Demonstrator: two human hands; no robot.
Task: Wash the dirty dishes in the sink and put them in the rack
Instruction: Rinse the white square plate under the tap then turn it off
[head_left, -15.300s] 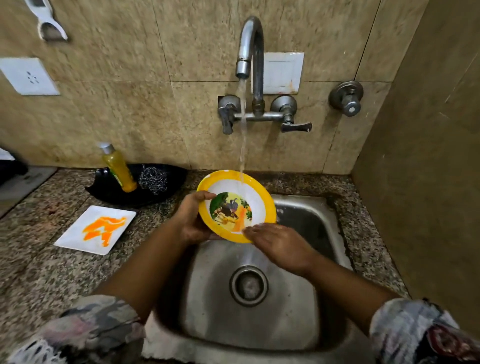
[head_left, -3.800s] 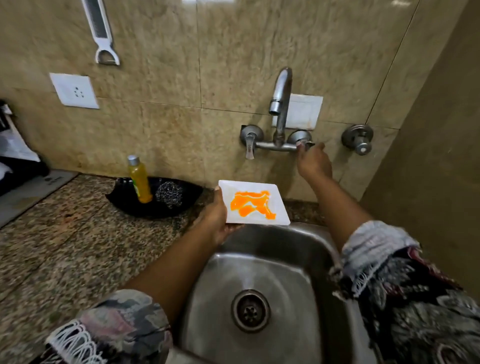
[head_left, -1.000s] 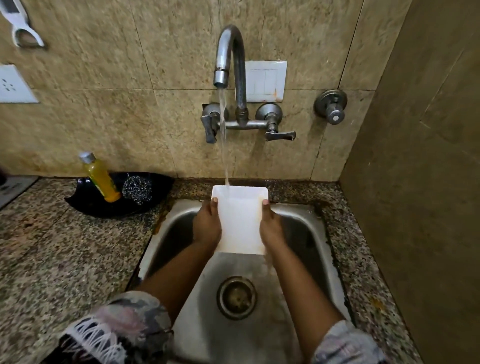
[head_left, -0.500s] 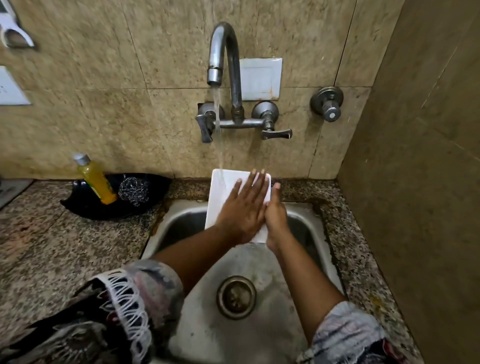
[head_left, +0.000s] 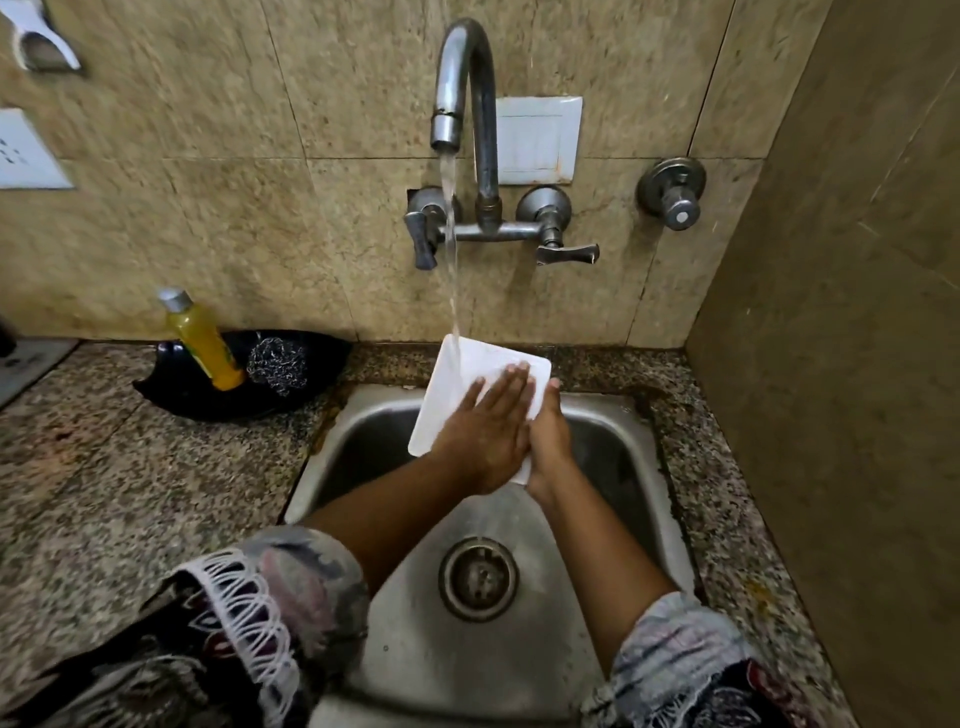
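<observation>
Steel sink is set into a speckled granite counter, its drain near the middle of the basin. Beige tiles back it, and a curved tap on that wall sends a thin stream of water down onto the far left part of a white square plate. That plate is held tilted above the back of the basin, its far edge raised toward the wall, well clear of the drain.

Patterned sleeves show at the bottom edge. On the counter left of the sink sits a black dish that holds a yellow bottle leaning to the left and a steel scrubber just beside it.

Left hand lies flat on the plate's upper face, palm down, fingers straight and pressed together, tips near the far right corner. Right hand grips the plate's right edge, thumb up along the rim; its other fingers seem curled underneath, though they are hidden. Two lever handles flank the tap's base, and a separate round valve sits farther right on the wall.
</observation>
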